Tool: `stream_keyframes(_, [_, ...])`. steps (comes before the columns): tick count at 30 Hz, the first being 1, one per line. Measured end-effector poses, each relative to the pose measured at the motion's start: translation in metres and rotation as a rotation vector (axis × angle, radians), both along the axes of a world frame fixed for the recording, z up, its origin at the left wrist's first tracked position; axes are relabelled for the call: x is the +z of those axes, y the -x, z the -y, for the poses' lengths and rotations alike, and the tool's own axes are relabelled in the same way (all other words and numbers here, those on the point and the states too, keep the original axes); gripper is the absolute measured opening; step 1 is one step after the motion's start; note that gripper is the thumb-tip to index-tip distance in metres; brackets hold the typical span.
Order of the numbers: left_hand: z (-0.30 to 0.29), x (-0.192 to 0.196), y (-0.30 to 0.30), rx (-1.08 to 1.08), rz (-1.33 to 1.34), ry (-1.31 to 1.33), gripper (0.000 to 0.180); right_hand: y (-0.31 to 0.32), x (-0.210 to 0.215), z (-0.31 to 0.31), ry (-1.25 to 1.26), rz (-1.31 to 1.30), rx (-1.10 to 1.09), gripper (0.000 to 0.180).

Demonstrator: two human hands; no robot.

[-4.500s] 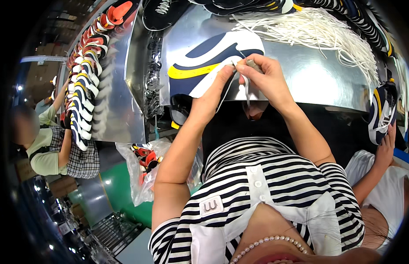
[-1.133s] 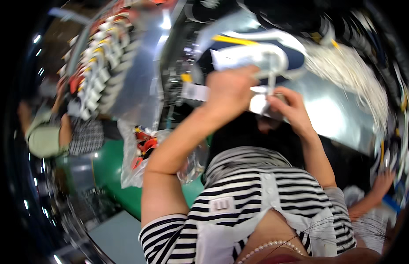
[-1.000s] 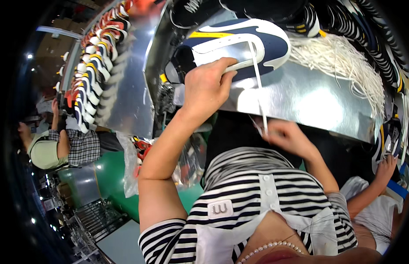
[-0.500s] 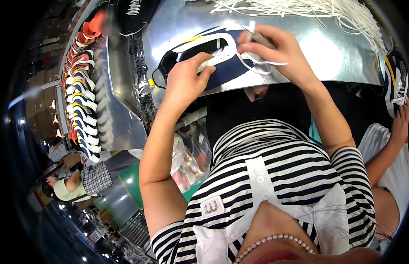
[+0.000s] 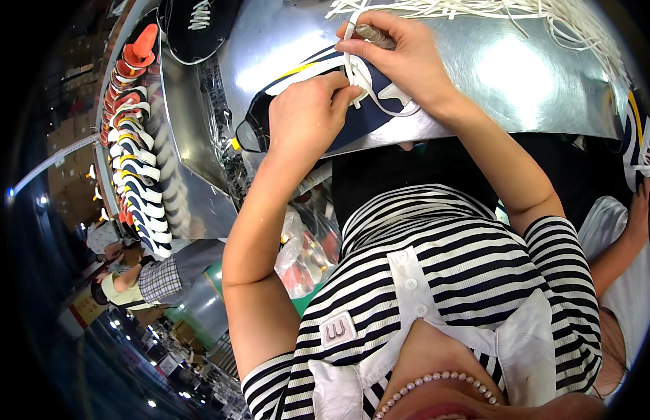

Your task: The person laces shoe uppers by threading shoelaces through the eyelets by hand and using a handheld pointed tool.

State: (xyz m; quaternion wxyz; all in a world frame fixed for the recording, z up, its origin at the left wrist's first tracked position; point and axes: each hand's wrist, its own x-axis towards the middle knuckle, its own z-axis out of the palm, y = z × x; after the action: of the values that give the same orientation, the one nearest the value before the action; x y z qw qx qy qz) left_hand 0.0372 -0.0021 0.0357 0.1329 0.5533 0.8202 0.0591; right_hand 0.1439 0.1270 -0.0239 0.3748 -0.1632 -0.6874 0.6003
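A navy shoe upper (image 5: 370, 124) with white trim and a yellow stripe lies on the metal table in front of me. My left hand (image 5: 307, 112) is closed on its near eyelet edge, thumb and index finger pinching the trim. White shoelace (image 5: 348, 43) runs up from the upper into the fingers of my right hand (image 5: 403, 61), which is closed above the far end. That same hand also keeps a thin tool with a wrapped greyish handle (image 5: 375, 36) tucked in its fingers. A loop of lace curves beside the upper below my right wrist. My left hand covers part of the opening.
Loose white laces (image 5: 472, 10) lie heaped along the table's far edge. A dark laced shoe (image 5: 193, 28) is at the far left. Stacked shoe uppers (image 5: 139, 175) line a rack on the left. At right, a co-worker's hand (image 5: 640, 203) is by another navy shoe (image 5: 636, 140).
My right hand has moved up and left, and the lace in it is now drawn upward from the upper. My left hand has shifted slightly along the eyelet edge.
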Motion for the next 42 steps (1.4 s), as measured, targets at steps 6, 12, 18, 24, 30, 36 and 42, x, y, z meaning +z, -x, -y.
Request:
stream_keyframes(6, [-0.002, -0.018, 0.01, 0.158, 0.226, -0.063, 0.028, -0.041, -0.007, 0.009, 0.168, 0.209, 0.059, 0.024])
stream_keyframes(12, [-0.004, -0.019, 0.009, 0.142, 0.237, -0.104, 0.027, -0.066, -0.004, 0.026, 0.195, 0.296, 0.222, 0.019])
stream_keyframes(18, [0.001, -0.026, 0.011, 0.086, 0.199, -0.117, 0.028, -0.065, -0.017, 0.023, 0.103, 0.47, 0.259, 0.016])
stream_keyframes(24, [0.018, -0.026, 0.04, -0.13, 0.463, -0.082, 0.013, -0.028, -0.021, 0.038, -0.334, 0.512, 0.089, 0.01])
stream_keyframes(30, [0.029, -0.042, 0.04, -0.109, 0.544, -0.09, 0.059, 0.035, -0.039, 0.068, -0.43, 0.406, -0.16, 0.013])
stream_keyframes(36, [0.043, -0.03, 0.023, -0.124, 0.159, -0.097, 0.04, -0.032, -0.033, 0.051, -0.442, 0.408, 0.08, 0.024])
stream_keyframes(42, [0.059, -0.011, -0.01, -0.429, -0.165, -0.347, 0.025, -0.119, 0.0, -0.016, 0.027, 0.165, -0.286, 0.031])
